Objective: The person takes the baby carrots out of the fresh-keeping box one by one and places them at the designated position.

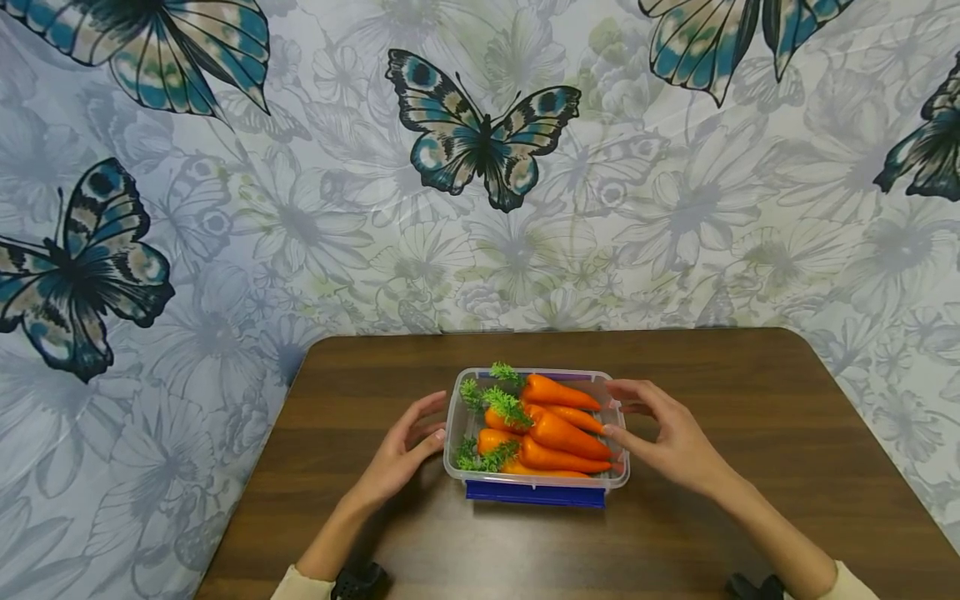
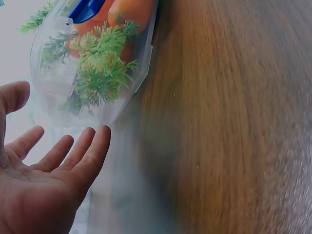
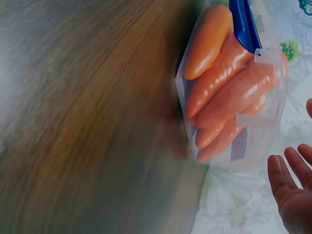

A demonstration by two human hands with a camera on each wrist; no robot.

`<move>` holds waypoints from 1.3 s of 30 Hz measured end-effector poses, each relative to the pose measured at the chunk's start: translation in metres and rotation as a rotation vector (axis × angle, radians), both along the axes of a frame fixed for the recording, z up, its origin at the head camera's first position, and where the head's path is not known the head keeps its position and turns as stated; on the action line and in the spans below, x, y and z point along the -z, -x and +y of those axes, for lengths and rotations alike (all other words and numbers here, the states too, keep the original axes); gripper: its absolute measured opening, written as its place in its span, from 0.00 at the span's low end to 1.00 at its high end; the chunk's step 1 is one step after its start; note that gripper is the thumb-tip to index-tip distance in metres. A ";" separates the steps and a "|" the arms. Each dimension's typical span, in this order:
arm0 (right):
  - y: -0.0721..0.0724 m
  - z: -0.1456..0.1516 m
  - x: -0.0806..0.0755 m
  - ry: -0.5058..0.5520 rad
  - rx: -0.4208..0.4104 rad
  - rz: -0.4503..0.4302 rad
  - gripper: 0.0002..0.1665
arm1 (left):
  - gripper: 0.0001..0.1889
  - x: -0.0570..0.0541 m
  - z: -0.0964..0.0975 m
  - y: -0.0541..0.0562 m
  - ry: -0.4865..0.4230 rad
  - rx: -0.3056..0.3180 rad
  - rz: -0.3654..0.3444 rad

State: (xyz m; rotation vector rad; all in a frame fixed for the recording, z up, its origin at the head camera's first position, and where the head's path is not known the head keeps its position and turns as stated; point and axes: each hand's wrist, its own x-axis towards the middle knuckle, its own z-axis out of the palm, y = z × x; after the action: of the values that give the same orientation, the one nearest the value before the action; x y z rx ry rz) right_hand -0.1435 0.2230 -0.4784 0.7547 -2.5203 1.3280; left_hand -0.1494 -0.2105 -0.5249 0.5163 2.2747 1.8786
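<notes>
A clear plastic container (image 1: pixel 452 454) with a blue clasp (image 1: pixel 535 494) on its front stands on the table, lidless. Several orange carrots (image 1: pixel 566 435) lie inside, their green tops (image 1: pixel 504 405) toward the left and their tips toward the right. My left hand (image 1: pixel 401 450) is at the container's left side, fingers extended; in the left wrist view a small gap shows between fingertips and wall. On the opposite side my right hand (image 1: pixel 663 433) has its fingers and thumb spread beside the right wall. Whether the right fingertips touch it is hard to tell. Neither hand grips anything.
The brown wooden table (image 1: pixel 360 375) has rounded far corners. Behind and around it hangs a pale floral cloth (image 1: pixel 300 208) printed with large butterflies (image 1: pixel 486 142). Dark bands (image 1: pixel 360 581) sit on both wrists.
</notes>
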 end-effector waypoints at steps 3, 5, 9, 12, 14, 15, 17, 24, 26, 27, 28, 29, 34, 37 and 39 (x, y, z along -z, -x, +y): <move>0.001 -0.006 0.001 0.018 -0.027 -0.007 0.37 | 0.32 0.002 0.001 0.000 -0.015 0.011 -0.016; 0.002 -0.010 0.003 0.021 -0.042 -0.010 0.36 | 0.32 0.004 0.002 0.000 -0.025 0.018 -0.026; 0.003 -0.019 0.004 0.014 -0.071 -0.021 0.34 | 0.32 0.005 0.003 -0.002 -0.045 0.024 -0.044; 0.004 -0.025 0.005 0.012 -0.097 -0.032 0.32 | 0.32 0.005 0.004 -0.003 -0.065 0.027 -0.053; 0.005 -0.028 0.004 0.010 -0.110 -0.041 0.31 | 0.32 0.004 0.005 -0.003 -0.075 0.029 -0.057; 0.005 -0.030 0.004 0.008 -0.115 -0.047 0.30 | 0.32 0.004 0.005 -0.004 -0.080 0.030 -0.059; 0.006 -0.033 0.003 0.000 -0.129 -0.052 0.29 | 0.32 0.004 0.005 -0.004 -0.086 0.030 -0.065; 0.010 -0.044 0.004 -0.047 -0.155 -0.048 0.26 | 0.32 0.005 0.006 -0.004 -0.096 0.025 -0.080; 0.011 -0.046 0.004 -0.064 -0.169 -0.039 0.25 | 0.33 0.006 0.006 -0.004 -0.095 0.021 -0.083; 0.011 -0.047 0.004 -0.082 -0.172 -0.030 0.25 | 0.33 0.006 0.006 -0.004 -0.093 0.019 -0.085; 0.011 -0.048 0.004 -0.102 -0.171 -0.022 0.25 | 0.33 0.007 0.006 -0.004 -0.093 0.017 -0.085; 0.011 -0.049 0.004 -0.125 -0.169 -0.016 0.25 | 0.33 0.007 0.005 -0.005 -0.093 0.018 -0.084; 0.010 -0.052 0.004 -0.223 -0.147 -0.032 0.29 | 0.34 0.008 0.006 -0.005 -0.100 0.036 -0.069; 0.010 -0.054 0.004 -0.232 -0.154 -0.052 0.30 | 0.34 0.008 0.006 -0.005 -0.108 0.042 -0.067; 0.010 -0.054 0.004 -0.238 -0.151 -0.045 0.30 | 0.34 0.008 0.006 -0.005 -0.111 0.042 -0.067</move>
State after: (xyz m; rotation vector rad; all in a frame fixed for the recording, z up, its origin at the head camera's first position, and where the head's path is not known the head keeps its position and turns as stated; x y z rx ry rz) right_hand -0.1538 0.1688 -0.4823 0.9902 -2.7382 1.1088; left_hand -0.1441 -0.2042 -0.5325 0.5030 2.1114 1.9788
